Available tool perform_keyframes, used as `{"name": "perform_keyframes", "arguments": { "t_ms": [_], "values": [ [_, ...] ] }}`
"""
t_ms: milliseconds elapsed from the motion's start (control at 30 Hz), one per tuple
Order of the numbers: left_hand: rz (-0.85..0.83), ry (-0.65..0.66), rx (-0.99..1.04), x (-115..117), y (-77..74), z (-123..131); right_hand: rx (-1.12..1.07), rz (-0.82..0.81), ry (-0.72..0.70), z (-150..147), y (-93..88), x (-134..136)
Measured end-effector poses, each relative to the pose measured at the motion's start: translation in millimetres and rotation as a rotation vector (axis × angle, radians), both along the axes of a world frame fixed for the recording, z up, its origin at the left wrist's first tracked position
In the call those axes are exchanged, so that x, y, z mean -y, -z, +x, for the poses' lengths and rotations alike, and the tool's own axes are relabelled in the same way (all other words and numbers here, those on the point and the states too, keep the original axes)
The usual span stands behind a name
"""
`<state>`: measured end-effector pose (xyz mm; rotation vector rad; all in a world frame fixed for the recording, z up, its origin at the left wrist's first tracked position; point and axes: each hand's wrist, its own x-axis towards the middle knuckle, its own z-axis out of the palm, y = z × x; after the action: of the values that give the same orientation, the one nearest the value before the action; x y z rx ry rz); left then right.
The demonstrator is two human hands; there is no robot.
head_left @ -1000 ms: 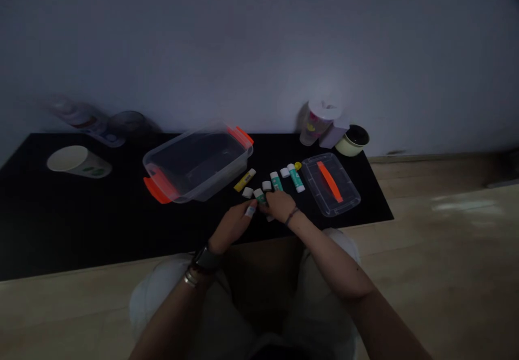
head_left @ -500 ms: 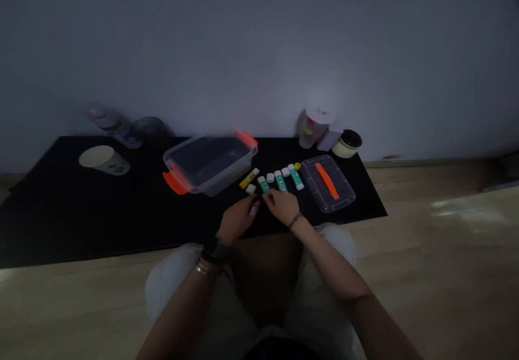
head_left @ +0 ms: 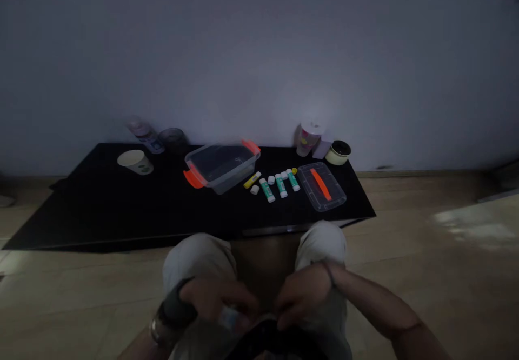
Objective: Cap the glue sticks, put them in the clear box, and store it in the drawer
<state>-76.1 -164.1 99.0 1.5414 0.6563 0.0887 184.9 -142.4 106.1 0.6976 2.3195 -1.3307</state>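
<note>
Both hands are down at my lap, well back from the table. My left hand point(head_left: 214, 300) is curled around a small pale-blue and white stick point(head_left: 229, 318), mostly hidden by the fingers. My right hand point(head_left: 302, 295) has its fingertips at a dark fabric edge point(head_left: 270, 330). On the black-topped table point(head_left: 81, 225) lie a yellow glue stick point(head_left: 252, 180) and several green-labelled glue sticks point(head_left: 281, 186), with small white caps point(head_left: 254, 190) among them. To their left is a clear plastic box with orange handles point(head_left: 221, 166). Its clear lid point(head_left: 321, 188) lies to their right.
Along the back of the table stand a paper cup point(head_left: 135, 161), a bottle point(head_left: 145, 134), a plastic cup point(head_left: 308, 139) and a cream bowl point(head_left: 338, 153). A wall rises behind the table. Wooden flooring point(head_left: 425, 225) lies to the right, and my knees point(head_left: 320, 244) are at the table's near edge.
Both hands have drawn back from the glue sticks to my lap, and the left hand has taken the pale stick with it. The table now sits smaller and higher in view.
</note>
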Motion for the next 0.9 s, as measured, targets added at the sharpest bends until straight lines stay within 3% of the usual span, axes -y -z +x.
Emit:
{"name": "perform_keyframes", "arguments": {
  "t_ms": [33,100,200,267,333,400,500,633,733,900],
  "values": [
    [-0.042,0.105,0.089,-9,-11.0,-8,-0.066,-0.036,-0.012,11,-15.1,-11],
    [-0.113,-0.036,0.277,-31,-28.7,-20,-0.418,-0.213,0.029,30,-44.1,-35],
    [-0.175,-0.592,0.330,-73,-48.1,-24,-0.850,-0.293,0.467,42,-73.4,-71],
    [-0.199,-0.840,0.375,-106,-57.1,-18,-0.948,-0.356,0.694,39,-77.0,-94],
    [-0.235,-0.916,0.481,-137,-59.4,-7,-0.951,-0.465,0.824,31,-66.4,-117],
    [-0.300,-0.906,0.565,-161,-51.0,4,-0.936,-0.612,0.898,24,-44.4,-137],
    [-0.504,-0.795,0.589,-180,-19.4,15,-0.882,-0.819,0.966,19,-1.5,-158],
    [-0.716,-0.708,0.529,-180,29.2,21,-0.748,-0.965,1.063,21,44.7,-164],
    [-0.776,-0.702,0.526,-176,49.1,22,-0.702,-1.023,1.092,22,60.3,-162],
    [-0.812,-0.699,0.535,-175,55.1,22,-0.704,-1.057,1.107,23,66.2,-162]
  ]
}}
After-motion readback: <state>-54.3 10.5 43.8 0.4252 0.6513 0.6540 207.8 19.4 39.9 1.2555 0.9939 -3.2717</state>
